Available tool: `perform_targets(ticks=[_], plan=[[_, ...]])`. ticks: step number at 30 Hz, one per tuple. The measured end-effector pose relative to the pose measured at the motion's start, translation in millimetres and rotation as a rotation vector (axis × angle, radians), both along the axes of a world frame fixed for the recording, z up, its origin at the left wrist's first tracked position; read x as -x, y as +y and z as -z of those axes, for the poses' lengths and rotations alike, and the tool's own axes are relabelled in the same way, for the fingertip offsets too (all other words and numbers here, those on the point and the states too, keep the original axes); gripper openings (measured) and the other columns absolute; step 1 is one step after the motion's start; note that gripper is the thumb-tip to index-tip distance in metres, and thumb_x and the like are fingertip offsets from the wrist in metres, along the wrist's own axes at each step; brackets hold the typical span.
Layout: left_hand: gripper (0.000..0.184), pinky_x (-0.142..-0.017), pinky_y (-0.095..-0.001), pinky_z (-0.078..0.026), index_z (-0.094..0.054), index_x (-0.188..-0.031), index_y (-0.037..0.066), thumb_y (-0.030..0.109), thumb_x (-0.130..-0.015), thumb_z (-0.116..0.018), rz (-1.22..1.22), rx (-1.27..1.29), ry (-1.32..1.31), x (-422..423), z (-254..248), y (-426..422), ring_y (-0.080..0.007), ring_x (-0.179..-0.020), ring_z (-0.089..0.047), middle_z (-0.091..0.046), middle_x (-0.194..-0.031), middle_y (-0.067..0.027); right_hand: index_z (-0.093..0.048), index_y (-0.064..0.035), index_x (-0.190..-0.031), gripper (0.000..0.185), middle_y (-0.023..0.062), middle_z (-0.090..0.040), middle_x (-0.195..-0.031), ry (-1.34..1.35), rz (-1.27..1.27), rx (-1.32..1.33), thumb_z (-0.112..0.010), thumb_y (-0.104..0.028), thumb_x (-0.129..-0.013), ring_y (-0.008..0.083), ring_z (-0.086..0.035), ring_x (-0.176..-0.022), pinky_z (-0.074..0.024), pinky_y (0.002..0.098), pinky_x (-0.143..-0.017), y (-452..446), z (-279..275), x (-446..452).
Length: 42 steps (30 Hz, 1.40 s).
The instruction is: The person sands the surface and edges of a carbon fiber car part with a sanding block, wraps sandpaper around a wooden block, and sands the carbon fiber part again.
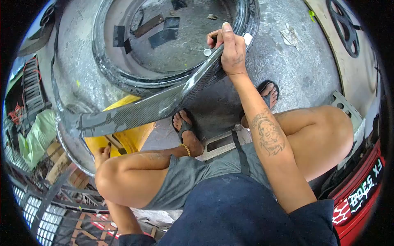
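A long, curved black carbon-fibre strip [139,110] sweeps from the left up to my right hand [233,51]. My right hand is closed around its upper right end, thumb uppermost. A small white piece [248,39] shows beside that hand. My left hand [102,155] is low at the left, partly hidden behind my knee. Its fingers are curled against a yellow plastic piece [139,137] under the strip; what they hold cannot be made out.
A large black ring [100,61] lies on the grey floor ahead, with dark patches and a white cap [207,52] inside it. A green plastic bag [39,139] and a metal rack stand left. A red panel [361,213] is at right. My feet rest below the ring.
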<state>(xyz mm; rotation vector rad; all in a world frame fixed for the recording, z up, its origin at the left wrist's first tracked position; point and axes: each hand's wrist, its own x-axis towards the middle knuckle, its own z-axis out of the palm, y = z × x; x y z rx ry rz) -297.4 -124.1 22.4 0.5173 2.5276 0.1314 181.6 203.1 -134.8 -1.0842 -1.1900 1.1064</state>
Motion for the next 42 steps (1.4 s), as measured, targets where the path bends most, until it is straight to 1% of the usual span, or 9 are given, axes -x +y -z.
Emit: perform_targets(ticks=[12,16,17,19,22,27,37,39,42], plan=[[0.029,-0.087,-0.0393,-0.053,-0.070,-0.121,-0.001,0.023,-0.106,-0.073,0.199,-0.256,-0.204,-5,29,-17,-0.0210,-0.102,-0.066,-0.074,-0.109,-0.0155,-0.048,-0.0002,-0.066,0.071,0.0186,-0.071,-0.084,-0.022,-0.052,0.059,-0.034,-0.048,-0.117,0.0217,-0.062,-0.079,-0.0517,0.0334,-0.079,-5,-10,-1],[0.027,-0.079,-0.0307,-0.052,-0.070,-0.127,0.002,0.020,-0.108,-0.070,0.565,-0.175,0.324,-34,-116,53,-0.0134,-0.088,-0.059,-0.068,-0.107,-0.0055,-0.068,0.0057,-0.072,0.075,0.0103,-0.072,-0.072,0.023,0.006,-0.005,-0.042,-0.049,-0.116,0.0199,-0.067,-0.069,-0.0529,0.0338,-0.070,-2,-1,1],[0.030,-0.084,-0.0298,-0.053,-0.069,-0.131,-0.001,0.018,-0.108,-0.069,0.472,-0.246,0.258,-59,-136,71,-0.0154,-0.097,-0.061,-0.067,-0.114,-0.0079,-0.068,0.0057,-0.072,0.075,0.0103,-0.072,-0.072,0.032,0.005,-0.007,-0.042,-0.049,-0.116,0.0199,-0.067,-0.069,-0.0529,0.0338,-0.070,-2,-1,1],[0.033,-0.093,-0.0312,-0.054,-0.068,-0.134,-0.003,0.013,-0.106,-0.070,0.885,-0.313,0.372,-118,-148,115,-0.0188,-0.108,-0.063,-0.067,-0.122,-0.0126,-0.073,0.0043,-0.074,0.074,0.0107,-0.072,-0.070,-0.010,0.017,0.002,-0.042,-0.049,-0.115,0.0210,-0.068,-0.068,-0.0536,0.0345,-0.070,-2,-2,0],[0.039,-0.102,-0.0383,-0.053,-0.070,-0.136,-0.002,0.005,-0.098,-0.076,1.042,-0.486,0.186,-209,-98,171,-0.0267,-0.117,-0.066,-0.067,-0.127,-0.0159,-0.076,0.0024,-0.076,0.072,0.0109,-0.072,-0.068,-0.029,0.026,-0.004,-0.044,-0.049,-0.115,0.0227,-0.070,-0.067,-0.0543,0.0351,-0.070,0,-1,0],[0.038,-0.092,-0.0469,-0.054,-0.068,-0.128,-0.002,0.010,-0.094,-0.080,1.316,-0.691,-0.145,-319,2,245,-0.0404,-0.106,-0.065,-0.064,-0.116,-0.0207,-0.076,0.0006,-0.076,0.069,0.0121,-0.072,-0.068,-0.024,0.046,0.028,-0.048,-0.050,-0.113,0.0255,-0.073,-0.068,-0.0554,0.0370,-0.070,-3,-2,1],[0.044,-0.091,-0.0501,-0.053,-0.065,-0.132,-0.005,0.003,-0.091,-0.078,1.463,-0.690,0.080,-335,5,237,-0.0421,-0.103,-0.062,-0.064,-0.118,-0.0208,-0.075,-0.0046,-0.073,0.064,0.0172,-0.071,-0.068,-0.066,0.047,0.023,-0.049,-0.049,-0.111,0.0387,-0.074,-0.071,-0.0562,0.0443,-0.070,-5,-7,1],[0.044,-0.091,-0.0506,-0.053,-0.065,-0.133,-0.005,0.004,-0.092,-0.078,1.479,-0.684,0.068,-325,2,221,-0.0418,-0.104,-0.062,-0.063,-0.118,-0.0210,-0.074,0.0042,-0.079,0.062,0.0108,-0.072,-0.069,-0.115,0.035,0.009,-0.049,-0.041,-0.115,0.0197,-0.068,-0.066,-0.0545,0.0339,-0.070,-3,-7,-2],[0.044,-0.092,-0.0508,-0.053,-0.065,-0.134,-0.005,0.003,-0.093,-0.077,1.470,-0.626,0.082,-326,-3,218,-0.0420,-0.104,-0.061,-0.062,-0.117,-0.0216,-0.074,0.0041,-0.079,0.063,0.0112,-0.072,-0.069,-0.134,0.047,-0.022,-0.049,-0.041,-0.115,0.0199,-0.069,-0.067,-0.0552,0.0343,-0.070,1,-4,-4]])
